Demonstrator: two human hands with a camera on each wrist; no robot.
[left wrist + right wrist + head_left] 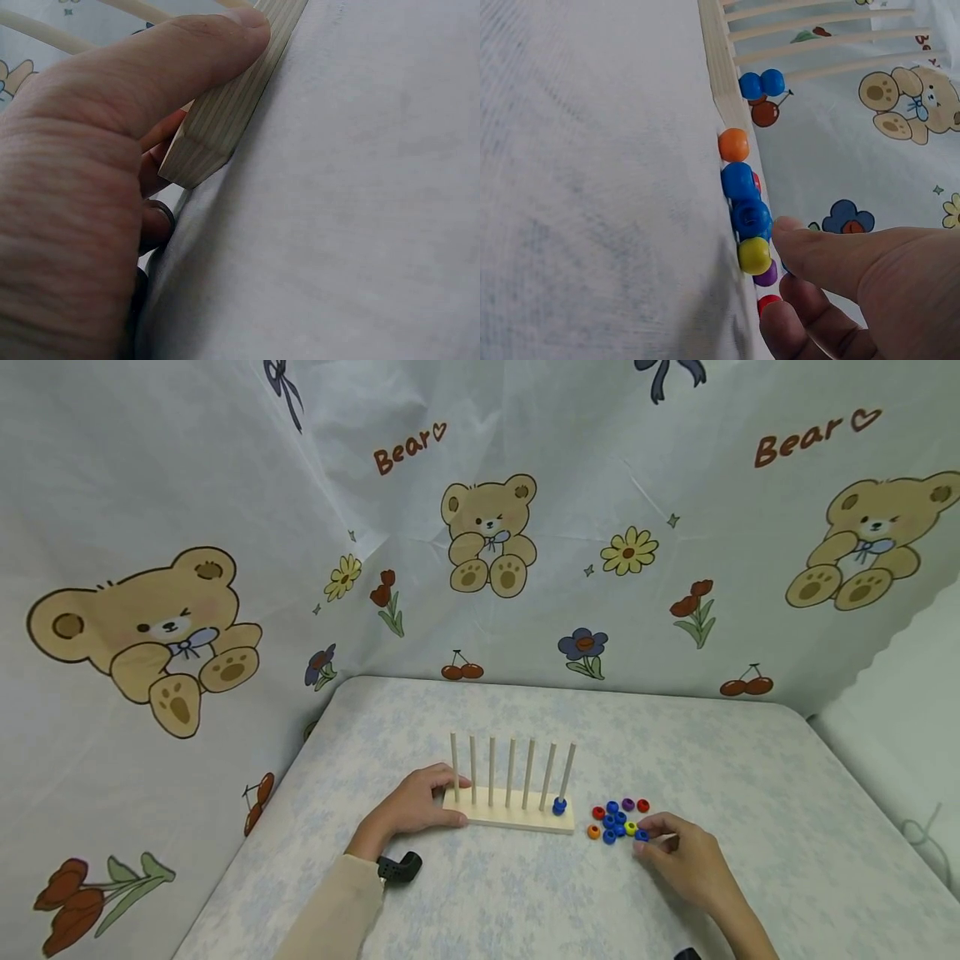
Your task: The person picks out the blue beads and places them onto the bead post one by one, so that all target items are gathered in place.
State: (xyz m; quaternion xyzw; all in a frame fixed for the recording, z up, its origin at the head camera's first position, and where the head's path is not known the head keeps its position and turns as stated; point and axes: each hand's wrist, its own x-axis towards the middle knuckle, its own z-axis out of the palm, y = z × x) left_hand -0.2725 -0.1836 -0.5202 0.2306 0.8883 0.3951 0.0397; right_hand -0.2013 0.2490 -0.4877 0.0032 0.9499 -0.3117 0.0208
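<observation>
My left hand (pixel 418 800) grips the left end of a pale wooden base (pixel 517 814), thumb along its front edge and fingers behind. Upright pegs (pixel 511 772) rise in a row from this base. Two blue beads (pixel 761 84) are stacked on the rightmost peg. To the right, my right hand (pixel 686 856) has thumb and index finger around a blue bead (pixel 641 836) at the near right side of a loose bead group. Beside those fingertips is a yellow bead (pixel 754 256); in the right wrist view the blue bead is mostly hidden between them.
Several more blue beads (pixel 609 837) lie close together, with an orange bead (pixel 593 832), red beads (pixel 597 812) and a purple bead (pixel 627 804) around them. A pale patterned cloth covers the table (pixel 517 902). Behind hangs a bear-print sheet (pixel 570 460).
</observation>
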